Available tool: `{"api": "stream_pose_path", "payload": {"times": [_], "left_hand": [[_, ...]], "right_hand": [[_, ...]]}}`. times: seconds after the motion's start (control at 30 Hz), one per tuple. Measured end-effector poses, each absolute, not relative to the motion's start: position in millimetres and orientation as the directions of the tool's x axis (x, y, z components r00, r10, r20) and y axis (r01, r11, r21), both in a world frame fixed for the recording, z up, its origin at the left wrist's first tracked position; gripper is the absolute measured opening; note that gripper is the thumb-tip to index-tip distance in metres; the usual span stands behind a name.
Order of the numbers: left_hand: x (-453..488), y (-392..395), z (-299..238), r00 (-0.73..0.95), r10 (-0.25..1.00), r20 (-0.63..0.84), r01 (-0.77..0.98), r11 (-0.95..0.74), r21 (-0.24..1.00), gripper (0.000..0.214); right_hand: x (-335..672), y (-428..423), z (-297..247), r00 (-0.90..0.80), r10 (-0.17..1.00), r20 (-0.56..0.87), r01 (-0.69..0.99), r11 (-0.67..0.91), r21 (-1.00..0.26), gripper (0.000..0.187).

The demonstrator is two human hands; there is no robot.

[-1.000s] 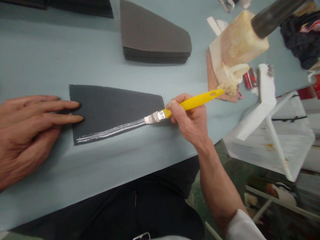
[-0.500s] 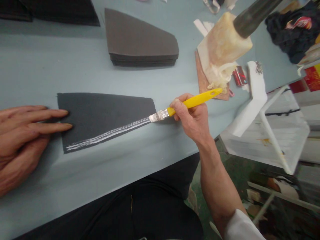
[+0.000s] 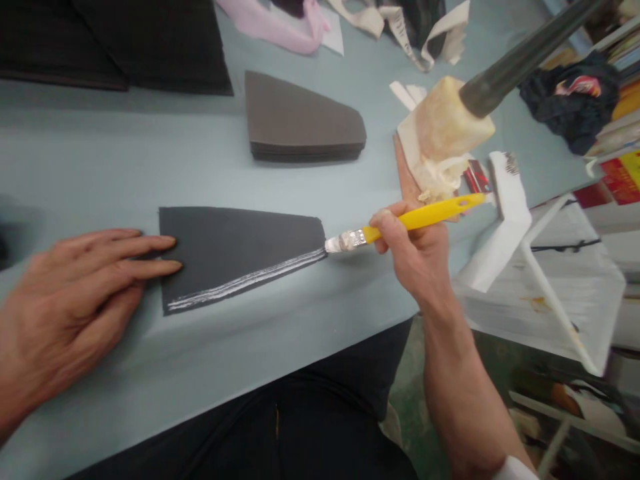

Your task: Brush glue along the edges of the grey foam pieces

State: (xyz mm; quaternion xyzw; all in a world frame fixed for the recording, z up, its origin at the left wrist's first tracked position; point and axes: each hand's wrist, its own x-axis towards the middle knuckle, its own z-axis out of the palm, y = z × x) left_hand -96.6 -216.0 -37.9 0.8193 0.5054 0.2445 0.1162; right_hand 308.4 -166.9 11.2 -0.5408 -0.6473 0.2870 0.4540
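A dark grey tapered panel (image 3: 235,243) lies flat on the blue-grey table (image 3: 280,360), a streaky white stripe running along its near edge. My left hand (image 3: 95,290) rests with fingers stretched out, two fingertips on the panel's wide left end. In my right hand (image 3: 417,250) is a paintbrush (image 3: 440,212) with a yellow handle, pinched near its metal collar. Its white-coated bristles touch or nearly touch the panel's narrow right end, where the stripe stops.
A stack of similar grey panels (image 3: 303,117) sits farther back. Black sheets (image 3: 170,47) lie at the upper left. A crusted cream-coloured container (image 3: 445,123) with a dark handle stands on a brown board at the right. Pink cloth (image 3: 295,30) and a bent white strip (image 3: 505,220) lie around.
The brush has moved right along the near edge to the panel's narrow end, extending the white stripe slightly. My left fingers stay on the panel. The whole view has shifted.
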Motion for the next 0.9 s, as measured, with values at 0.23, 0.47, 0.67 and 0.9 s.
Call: {"api": "stream_pose_path", "payload": {"times": [0.23, 0.47, 0.67, 0.9], "left_hand": [[-89, -226, -34, 0.4, 0.867, 0.296, 0.789, -0.49, 0.37, 0.036], [-83, -232, -34, 0.392, 0.869, 0.3, 0.804, -0.483, 0.348, 0.037], [-79, -231, -35, 0.392, 0.867, 0.308, 0.813, -0.483, 0.326, 0.037], [-74, -229, -34, 0.412, 0.848, 0.332, 0.819, -0.505, 0.274, 0.04]], "right_hand": [[254, -160, 19, -0.025, 0.933, 0.359, 0.328, 0.347, -0.879, 0.039], [178, -140, 10, -0.108, 0.942, 0.317, 0.174, 0.332, -0.927, 0.038], [144, -124, 4, -0.178, 0.931, 0.32, 0.186, 0.351, -0.918, 0.031], [125, -118, 0, -0.222, 0.922, 0.319, 0.218, 0.365, -0.905, 0.028]]}}
